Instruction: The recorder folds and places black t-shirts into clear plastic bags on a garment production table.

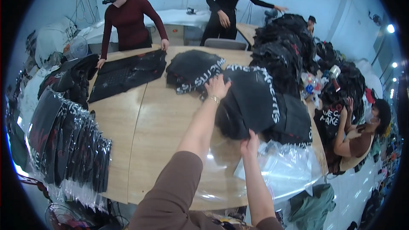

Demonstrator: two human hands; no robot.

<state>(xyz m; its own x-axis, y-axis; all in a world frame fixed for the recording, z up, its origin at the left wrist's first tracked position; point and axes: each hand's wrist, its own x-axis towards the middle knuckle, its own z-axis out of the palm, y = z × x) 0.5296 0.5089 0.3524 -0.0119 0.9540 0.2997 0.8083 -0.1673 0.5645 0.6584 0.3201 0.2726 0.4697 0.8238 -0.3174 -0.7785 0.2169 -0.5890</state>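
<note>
On the right half of a pale wooden surface (153,136), the person's left hand (217,87) lies flat, fingers spread open, on the far edge of a folded black garment with white lettering (251,102). Nearer, the right hand (250,144) has its fingers closed, pinching the garment's near edge. Clear plastic bags (285,166) lie just beside it on the right. Bagged black garments (68,145) stand stacked at the left edge. Two people in dark tops work at the far side.
</note>
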